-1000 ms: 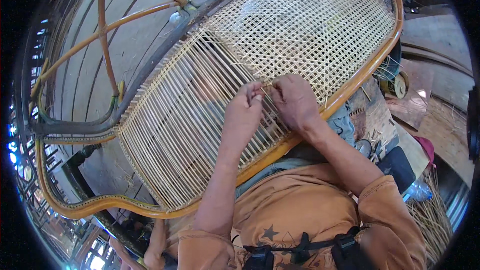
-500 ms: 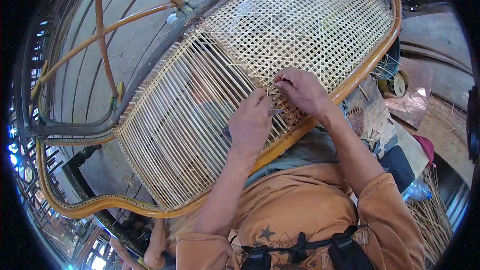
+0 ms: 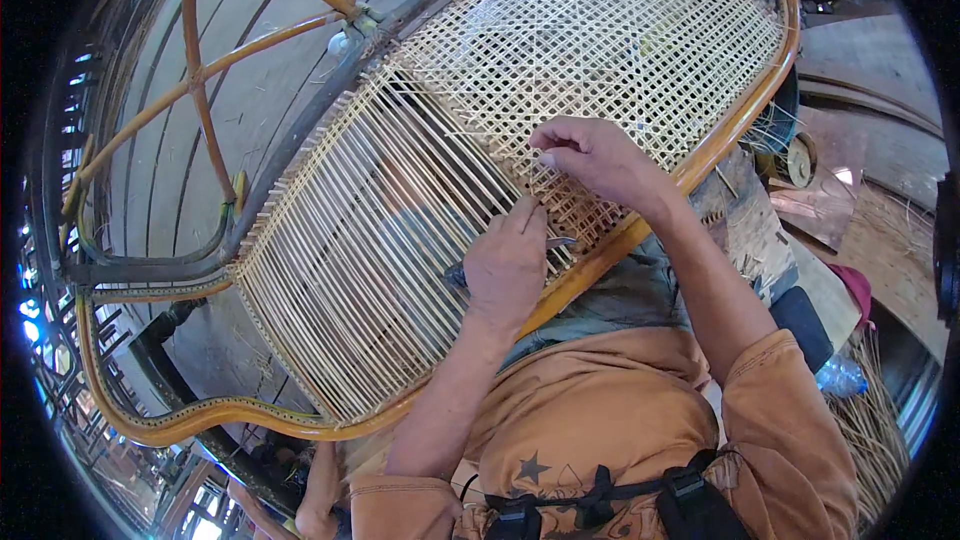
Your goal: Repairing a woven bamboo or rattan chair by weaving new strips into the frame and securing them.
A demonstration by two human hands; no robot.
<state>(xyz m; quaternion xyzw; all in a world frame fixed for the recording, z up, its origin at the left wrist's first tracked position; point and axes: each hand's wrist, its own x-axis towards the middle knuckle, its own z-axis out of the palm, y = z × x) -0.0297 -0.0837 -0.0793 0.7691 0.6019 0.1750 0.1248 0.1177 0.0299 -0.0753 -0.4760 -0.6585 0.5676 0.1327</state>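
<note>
A cane seat panel lies across my lap, set in a curved, glossy rattan frame (image 3: 590, 270). Its right section is open-weave cane mesh (image 3: 610, 50); on the left, parallel cane strands (image 3: 350, 260) run side by side without crossing weave. My left hand (image 3: 507, 265) is closed round a pointed metal tool (image 3: 562, 241), whose dark handle sticks out at the other side of the fist. Over the mesh's near left corner, my right hand (image 3: 600, 162) has its thumb and fingers curled together. Whatever they pinch is too small to make out.
Rattan legs and braces (image 3: 200, 70) rise at the upper left. At right are a round tin (image 3: 797, 162), wooden boards (image 3: 885, 260), a clear plastic bottle (image 3: 842, 376) and a bundle of cane strips (image 3: 875, 430). Another person's arm (image 3: 318, 495) shows at the lower left.
My right hand has shifted up and left over the mesh. My left hand has dropped slightly, drawing apart from the right, and more of the tool shows.
</note>
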